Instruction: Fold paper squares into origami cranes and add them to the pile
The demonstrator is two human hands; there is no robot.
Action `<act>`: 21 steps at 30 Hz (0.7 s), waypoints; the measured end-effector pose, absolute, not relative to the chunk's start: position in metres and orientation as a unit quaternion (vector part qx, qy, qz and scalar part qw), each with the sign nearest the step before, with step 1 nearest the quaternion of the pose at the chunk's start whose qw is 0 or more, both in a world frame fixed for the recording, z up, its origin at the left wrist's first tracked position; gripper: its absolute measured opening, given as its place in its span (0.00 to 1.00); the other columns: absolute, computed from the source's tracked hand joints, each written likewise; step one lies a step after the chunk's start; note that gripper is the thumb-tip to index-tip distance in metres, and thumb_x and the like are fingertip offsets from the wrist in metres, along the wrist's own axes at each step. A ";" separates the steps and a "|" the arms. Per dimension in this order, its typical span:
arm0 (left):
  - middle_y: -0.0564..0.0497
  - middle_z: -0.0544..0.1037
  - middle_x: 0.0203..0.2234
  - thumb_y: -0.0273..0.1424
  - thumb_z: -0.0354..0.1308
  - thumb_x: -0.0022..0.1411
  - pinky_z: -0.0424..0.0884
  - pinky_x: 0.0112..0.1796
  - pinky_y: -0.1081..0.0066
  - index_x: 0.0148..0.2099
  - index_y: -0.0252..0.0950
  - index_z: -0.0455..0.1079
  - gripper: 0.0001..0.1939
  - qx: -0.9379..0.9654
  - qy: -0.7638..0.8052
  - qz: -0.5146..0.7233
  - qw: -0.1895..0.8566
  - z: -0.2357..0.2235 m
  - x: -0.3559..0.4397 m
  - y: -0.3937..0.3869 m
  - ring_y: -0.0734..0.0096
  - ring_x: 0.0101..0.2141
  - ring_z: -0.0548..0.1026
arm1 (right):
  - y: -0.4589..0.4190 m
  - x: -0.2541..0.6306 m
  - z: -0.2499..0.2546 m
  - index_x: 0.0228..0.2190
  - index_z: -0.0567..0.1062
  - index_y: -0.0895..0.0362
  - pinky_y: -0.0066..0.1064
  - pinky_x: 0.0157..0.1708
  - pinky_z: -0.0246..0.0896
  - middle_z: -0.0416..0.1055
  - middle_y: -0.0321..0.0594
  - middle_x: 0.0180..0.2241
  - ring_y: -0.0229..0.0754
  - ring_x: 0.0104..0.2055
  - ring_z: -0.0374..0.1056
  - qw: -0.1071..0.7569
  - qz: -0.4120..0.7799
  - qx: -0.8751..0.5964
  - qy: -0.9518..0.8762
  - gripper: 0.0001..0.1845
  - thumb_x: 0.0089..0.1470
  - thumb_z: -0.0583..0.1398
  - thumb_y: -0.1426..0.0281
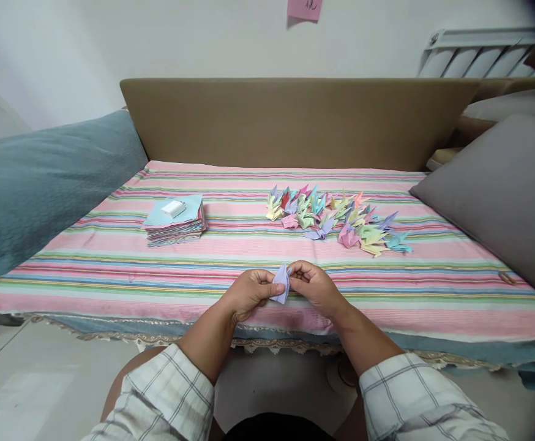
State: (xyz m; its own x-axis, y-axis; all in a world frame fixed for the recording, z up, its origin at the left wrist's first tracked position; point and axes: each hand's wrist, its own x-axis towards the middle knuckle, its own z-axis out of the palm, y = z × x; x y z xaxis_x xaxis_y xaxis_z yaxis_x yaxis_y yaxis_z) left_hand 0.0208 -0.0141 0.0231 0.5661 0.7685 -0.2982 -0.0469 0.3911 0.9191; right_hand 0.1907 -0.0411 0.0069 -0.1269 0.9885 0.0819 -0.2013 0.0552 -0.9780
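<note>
A small lavender piece of folded paper (282, 284) is held up between my two hands over the front part of the striped cloth. My left hand (251, 291) pinches its lower left side, the thumb lying across the front. At the paper's upper right edge, the thumb and fingertips of my right hand (312, 285) are closed on it. Beyond my hands lie several paper cranes (329, 217) in many colours, grouped in loose rows. To the left stands a stack of square paper sheets (178, 228), with a small white block (173, 209) on top.
The pink striped cloth (88, 257) covers the sofa seat. A brown backrest (295, 122) rises behind it. A blue-covered armrest (51, 184) bounds the left, grey cushions (501, 190) the right. Near the right edge lies a small brown loop (507, 278).
</note>
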 end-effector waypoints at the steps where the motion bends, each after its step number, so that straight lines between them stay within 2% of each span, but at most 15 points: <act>1: 0.57 0.65 0.13 0.41 0.72 0.34 0.40 0.17 0.77 0.24 0.31 0.69 0.22 0.473 0.373 0.273 0.750 0.023 0.021 -0.014 0.87 0.13 0.51 | -0.042 0.190 0.008 0.27 0.71 0.55 0.30 0.34 0.62 0.69 0.33 0.27 0.36 0.30 0.65 0.531 0.562 -0.393 -0.498 0.14 0.40 0.67 0.62; 4: 0.57 0.65 0.13 0.40 0.73 0.34 0.40 0.16 0.78 0.24 0.31 0.68 0.22 0.458 0.364 0.272 0.764 0.023 0.021 -0.015 0.87 0.13 0.52 | -0.043 0.190 0.011 0.26 0.70 0.54 0.29 0.32 0.61 0.67 0.33 0.26 0.36 0.30 0.63 0.530 0.555 -0.391 -0.509 0.12 0.41 0.66 0.62; 12: 0.57 0.65 0.14 0.40 0.73 0.33 0.41 0.15 0.79 0.24 0.30 0.68 0.22 0.453 0.367 0.252 0.772 0.024 0.022 -0.017 0.88 0.13 0.54 | -0.044 0.193 0.011 0.32 0.70 0.54 0.28 0.32 0.59 0.67 0.34 0.28 0.36 0.31 0.62 0.489 0.560 -0.385 -0.547 0.11 0.45 0.63 0.64; 18: 0.57 0.66 0.14 0.39 0.73 0.34 0.39 0.15 0.79 0.25 0.31 0.67 0.22 0.441 0.359 0.249 0.784 0.026 0.022 -0.019 0.89 0.12 0.53 | -0.046 0.194 0.014 0.26 0.67 0.55 0.27 0.30 0.55 0.63 0.32 0.27 0.35 0.29 0.59 0.497 0.539 -0.373 -0.568 0.05 0.45 0.60 0.70; 21: 0.58 0.66 0.14 0.39 0.72 0.35 0.38 0.14 0.79 0.25 0.31 0.67 0.21 0.438 0.356 0.253 0.786 0.024 0.022 -0.018 0.89 0.12 0.52 | -0.044 0.195 0.013 0.26 0.67 0.54 0.27 0.31 0.55 0.63 0.33 0.28 0.35 0.30 0.59 0.504 0.508 -0.371 -0.592 0.03 0.46 0.59 0.71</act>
